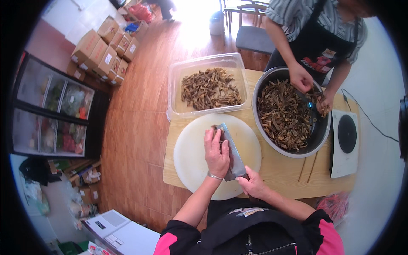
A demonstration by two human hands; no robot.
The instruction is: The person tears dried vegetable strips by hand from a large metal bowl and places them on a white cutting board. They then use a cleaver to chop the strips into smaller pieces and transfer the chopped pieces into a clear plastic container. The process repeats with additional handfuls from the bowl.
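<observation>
In my right hand (255, 185) is the handle of a cleaver (234, 156), its broad steel blade slanting up and left over a round white cutting board (191, 159). My left hand (217, 153), with a metal bangle at the wrist, lies along the blade's left side. Its fingers hold a small bunch of brown dried food strips (214, 127) against the board; most of the bunch is hidden under the fingers and blade. Beyond the board, a clear plastic tub (175, 95) contains cut brown strips (210, 89).
At the right, a large metal basin (259, 127) holds more brown strips (283, 114). Another person's hands (301, 79) handle strips over it. Chopsticks (307, 167) and a white portable cooktop (344, 143) are on the wooden table (280, 181). A glass-door fridge (54, 108) and cardboard boxes (98, 54) stand left.
</observation>
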